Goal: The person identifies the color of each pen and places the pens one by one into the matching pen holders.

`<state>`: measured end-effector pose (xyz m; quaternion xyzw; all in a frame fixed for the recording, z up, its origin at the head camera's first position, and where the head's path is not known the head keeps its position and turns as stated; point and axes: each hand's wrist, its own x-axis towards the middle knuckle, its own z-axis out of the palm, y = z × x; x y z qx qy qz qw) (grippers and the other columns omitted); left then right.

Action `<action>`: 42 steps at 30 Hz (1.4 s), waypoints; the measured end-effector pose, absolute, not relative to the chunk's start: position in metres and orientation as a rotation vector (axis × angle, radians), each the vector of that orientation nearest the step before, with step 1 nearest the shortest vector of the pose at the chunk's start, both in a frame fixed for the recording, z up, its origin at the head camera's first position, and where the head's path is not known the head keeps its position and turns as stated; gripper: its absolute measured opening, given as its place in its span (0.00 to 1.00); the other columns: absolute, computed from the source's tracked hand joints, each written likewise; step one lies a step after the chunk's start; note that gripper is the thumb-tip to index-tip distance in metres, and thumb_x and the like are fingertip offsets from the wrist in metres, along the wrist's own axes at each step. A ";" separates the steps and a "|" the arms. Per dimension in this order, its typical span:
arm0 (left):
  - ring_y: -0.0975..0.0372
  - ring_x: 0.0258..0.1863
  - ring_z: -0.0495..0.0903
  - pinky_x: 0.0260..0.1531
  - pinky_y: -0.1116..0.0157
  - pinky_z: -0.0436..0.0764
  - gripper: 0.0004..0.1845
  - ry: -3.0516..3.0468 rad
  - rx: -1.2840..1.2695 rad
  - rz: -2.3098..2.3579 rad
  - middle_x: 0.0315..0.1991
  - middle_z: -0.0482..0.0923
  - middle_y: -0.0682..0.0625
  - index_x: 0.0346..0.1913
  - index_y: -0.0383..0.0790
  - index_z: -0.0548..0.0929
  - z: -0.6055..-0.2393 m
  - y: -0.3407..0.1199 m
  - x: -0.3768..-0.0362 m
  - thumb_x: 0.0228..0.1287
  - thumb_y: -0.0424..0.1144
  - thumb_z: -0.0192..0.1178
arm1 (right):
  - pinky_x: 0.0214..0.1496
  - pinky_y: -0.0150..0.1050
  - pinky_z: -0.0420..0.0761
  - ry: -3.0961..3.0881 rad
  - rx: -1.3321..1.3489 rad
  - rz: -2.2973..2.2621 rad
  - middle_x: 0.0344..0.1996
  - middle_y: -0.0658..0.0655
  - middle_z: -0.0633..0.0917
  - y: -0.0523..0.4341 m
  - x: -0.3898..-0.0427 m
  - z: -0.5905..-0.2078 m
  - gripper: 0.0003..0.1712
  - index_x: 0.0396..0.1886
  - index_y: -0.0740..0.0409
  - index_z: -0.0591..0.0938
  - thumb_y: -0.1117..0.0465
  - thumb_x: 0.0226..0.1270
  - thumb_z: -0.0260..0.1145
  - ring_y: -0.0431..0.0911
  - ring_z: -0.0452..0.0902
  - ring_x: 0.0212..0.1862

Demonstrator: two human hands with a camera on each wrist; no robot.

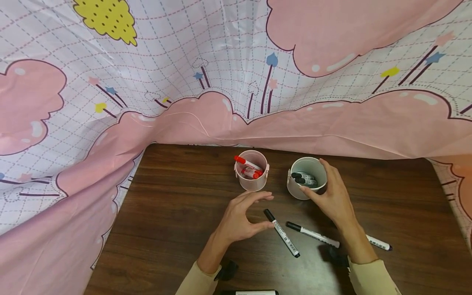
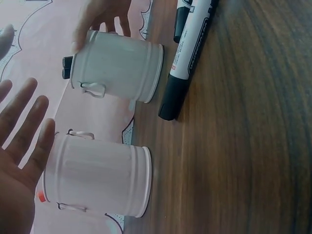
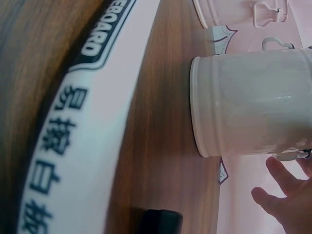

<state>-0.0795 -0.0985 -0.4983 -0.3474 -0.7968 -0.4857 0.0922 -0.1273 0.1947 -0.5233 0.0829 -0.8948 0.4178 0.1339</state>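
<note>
A small pale grey bucket [image 1: 299, 191] stands upright with several black-capped markers [image 1: 304, 178] inside. My right hand [image 1: 336, 199] holds it by its right side, thumb at the near rim and a finger at the far rim. To its left is a pink bucket [image 1: 253, 184] with several red markers [image 1: 250, 164] inside. My left hand [image 1: 236, 219] hovers in front of the pink bucket, fingers extended and thumb apart, holding nothing. Close by its thumb lies a black-capped whiteboard marker [image 1: 283, 234].
Another black-capped marker [image 1: 313, 234] lies left of my right forearm, and a white marker [image 1: 379, 242] is partly hidden behind it. One more marker [image 1: 256, 292] shows at the bottom edge. A patterned pink-and-white cloth [image 1: 228, 127] borders the dark wooden table [image 1: 166, 229].
</note>
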 end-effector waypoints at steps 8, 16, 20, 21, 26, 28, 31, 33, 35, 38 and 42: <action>0.64 0.59 0.76 0.57 0.64 0.75 0.41 -2.361 -1.055 -1.410 0.58 0.79 0.57 0.67 0.45 0.73 -0.501 -0.104 -0.076 0.47 0.45 0.79 | 0.58 0.60 0.67 -2.596 0.229 1.213 0.61 0.67 0.72 0.194 -0.126 -0.523 0.56 0.75 0.56 0.63 0.54 0.48 0.82 0.61 0.70 0.59; 0.62 0.61 0.74 0.60 0.61 0.74 0.37 -2.402 -1.042 -1.394 0.61 0.77 0.55 0.66 0.46 0.74 -0.510 -0.111 -0.063 0.52 0.45 0.75 | 0.59 0.61 0.67 -2.598 0.234 1.237 0.63 0.67 0.71 0.193 -0.126 -0.522 0.56 0.76 0.56 0.62 0.54 0.50 0.81 0.62 0.69 0.60; 0.62 0.61 0.73 0.60 0.61 0.74 0.36 -2.427 -1.018 -1.400 0.62 0.76 0.56 0.66 0.45 0.74 -0.511 -0.116 -0.059 0.54 0.46 0.74 | 0.58 0.61 0.67 -2.595 0.236 1.228 0.62 0.68 0.71 0.194 -0.127 -0.521 0.56 0.75 0.58 0.62 0.54 0.50 0.81 0.62 0.69 0.60; 0.62 0.61 0.73 0.60 0.61 0.74 0.35 -2.431 -1.014 -1.395 0.62 0.76 0.56 0.66 0.45 0.74 -0.511 -0.117 -0.058 0.55 0.48 0.73 | 0.58 0.61 0.67 -2.597 0.234 1.225 0.62 0.68 0.71 0.195 -0.127 -0.521 0.56 0.75 0.58 0.62 0.54 0.50 0.81 0.62 0.69 0.60; 0.61 0.61 0.73 0.60 0.60 0.74 0.36 -2.453 -0.988 -1.376 0.62 0.75 0.56 0.67 0.47 0.74 -0.513 -0.124 -0.057 0.56 0.51 0.72 | 0.59 0.62 0.67 -2.603 0.234 1.220 0.63 0.68 0.71 0.196 -0.128 -0.520 0.56 0.75 0.58 0.62 0.54 0.50 0.81 0.62 0.69 0.61; 0.62 0.61 0.73 0.60 0.60 0.74 0.36 -2.468 -0.970 -1.367 0.63 0.75 0.56 0.68 0.48 0.73 -0.514 -0.126 -0.055 0.56 0.52 0.72 | 0.59 0.62 0.67 -2.608 0.233 1.218 0.63 0.68 0.71 0.196 -0.128 -0.520 0.56 0.76 0.57 0.62 0.53 0.50 0.81 0.62 0.69 0.61; 0.62 0.61 0.73 0.60 0.60 0.74 0.37 -2.478 -0.962 -1.353 0.63 0.75 0.57 0.68 0.48 0.73 -0.516 -0.127 -0.051 0.55 0.52 0.72 | 0.59 0.63 0.67 -2.615 0.232 1.216 0.64 0.68 0.70 0.195 -0.129 -0.520 0.56 0.76 0.56 0.61 0.53 0.50 0.81 0.62 0.68 0.62; 0.62 0.61 0.73 0.60 0.60 0.74 0.38 -2.482 -0.963 -1.348 0.63 0.75 0.57 0.68 0.47 0.73 -0.518 -0.128 -0.048 0.56 0.53 0.72 | 0.59 0.63 0.67 -2.617 0.232 1.216 0.64 0.68 0.70 0.194 -0.129 -0.520 0.56 0.76 0.56 0.61 0.53 0.50 0.81 0.62 0.68 0.62; 0.62 0.61 0.73 0.60 0.60 0.74 0.39 -2.486 -0.960 -1.358 0.63 0.75 0.57 0.69 0.47 0.72 -0.520 -0.128 -0.044 0.56 0.55 0.72 | 0.59 0.63 0.67 -2.618 0.234 1.218 0.63 0.68 0.70 0.194 -0.129 -0.520 0.56 0.76 0.56 0.61 0.53 0.51 0.81 0.62 0.68 0.62; 0.61 0.60 0.74 0.57 0.59 0.76 0.41 -2.495 -0.932 -1.415 0.62 0.75 0.57 0.70 0.49 0.70 -0.524 -0.129 -0.038 0.54 0.55 0.74 | 0.59 0.63 0.67 -2.619 0.236 1.222 0.63 0.68 0.70 0.194 -0.128 -0.520 0.56 0.76 0.57 0.61 0.52 0.51 0.81 0.62 0.68 0.62; 0.60 0.57 0.75 0.53 0.58 0.78 0.45 -2.492 -0.884 -1.497 0.61 0.77 0.56 0.71 0.51 0.69 -0.525 -0.130 -0.030 0.50 0.53 0.77 | 0.59 0.62 0.66 -2.619 0.231 1.222 0.63 0.68 0.71 0.195 -0.127 -0.522 0.56 0.76 0.56 0.61 0.52 0.51 0.81 0.62 0.68 0.62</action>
